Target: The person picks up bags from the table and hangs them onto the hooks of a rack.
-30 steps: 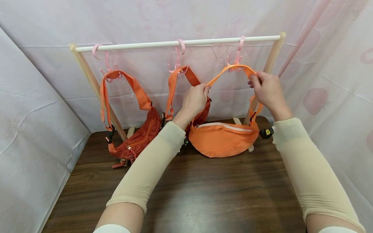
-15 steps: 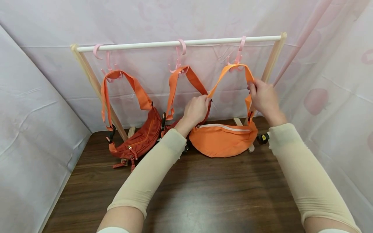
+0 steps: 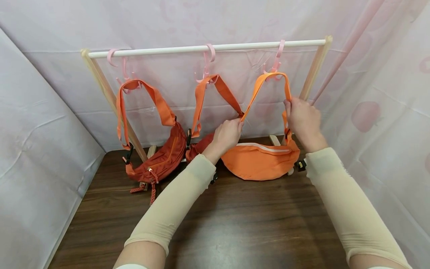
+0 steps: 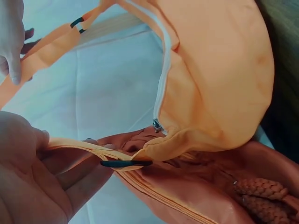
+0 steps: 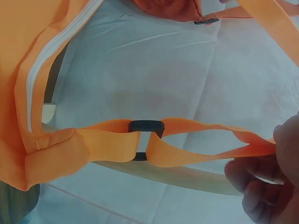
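A bright orange waist bag (image 3: 260, 163) with a white zipper hangs by its strap (image 3: 259, 84) from the right pink hook (image 3: 277, 62). My left hand (image 3: 227, 135) pinches the strap's left side, above a black slider (image 4: 125, 164) in the left wrist view. On the strap's right side, my right hand (image 3: 304, 118) grips the webbing between thumb and fingers. Between that hand and the bag, the right wrist view shows another black slider (image 5: 147, 126). Behind my left hand, a rust-red waist bag (image 3: 201, 146) is partly hidden.
A white rod (image 3: 161, 51) on wooden posts carries the pink hooks. At left, another rust-red waist bag (image 3: 164, 158) hangs from its own hook (image 3: 125, 71). The rack stands on a dark wooden table (image 3: 242, 220), with pale curtains (image 3: 383, 157) around it.
Both hands have slid down the strap, the left on its left side and the right on its right side. The strap's loop now stands narrower and steeper over the hook.
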A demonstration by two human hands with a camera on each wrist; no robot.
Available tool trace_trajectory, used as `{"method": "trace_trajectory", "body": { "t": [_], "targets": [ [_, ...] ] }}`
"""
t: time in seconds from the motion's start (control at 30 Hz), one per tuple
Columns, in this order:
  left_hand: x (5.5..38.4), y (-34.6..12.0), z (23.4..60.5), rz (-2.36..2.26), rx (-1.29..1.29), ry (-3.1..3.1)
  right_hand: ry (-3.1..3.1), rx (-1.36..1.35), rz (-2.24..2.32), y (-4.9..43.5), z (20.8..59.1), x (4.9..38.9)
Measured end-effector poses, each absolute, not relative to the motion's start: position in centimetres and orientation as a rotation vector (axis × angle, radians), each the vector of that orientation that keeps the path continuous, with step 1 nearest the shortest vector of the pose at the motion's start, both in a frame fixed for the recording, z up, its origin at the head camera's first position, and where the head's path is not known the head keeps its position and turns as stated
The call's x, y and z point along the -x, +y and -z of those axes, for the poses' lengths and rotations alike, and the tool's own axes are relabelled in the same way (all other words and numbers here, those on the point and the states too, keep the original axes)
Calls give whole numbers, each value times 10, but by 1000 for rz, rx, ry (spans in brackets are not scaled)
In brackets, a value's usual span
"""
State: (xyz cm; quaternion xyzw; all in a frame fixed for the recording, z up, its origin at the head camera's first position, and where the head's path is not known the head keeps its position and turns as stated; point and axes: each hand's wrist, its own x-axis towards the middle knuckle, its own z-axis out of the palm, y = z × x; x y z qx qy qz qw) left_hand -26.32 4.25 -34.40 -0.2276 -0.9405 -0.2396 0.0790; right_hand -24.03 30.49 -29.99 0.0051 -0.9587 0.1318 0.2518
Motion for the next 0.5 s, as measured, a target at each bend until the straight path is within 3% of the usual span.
{"method": "trace_trajectory", "body": {
  "t": [0.5],
  "targets": [
    [251, 39, 349, 831, 702, -2722, -2501, -22, -461, 306, 317, 227]
  ]
}}
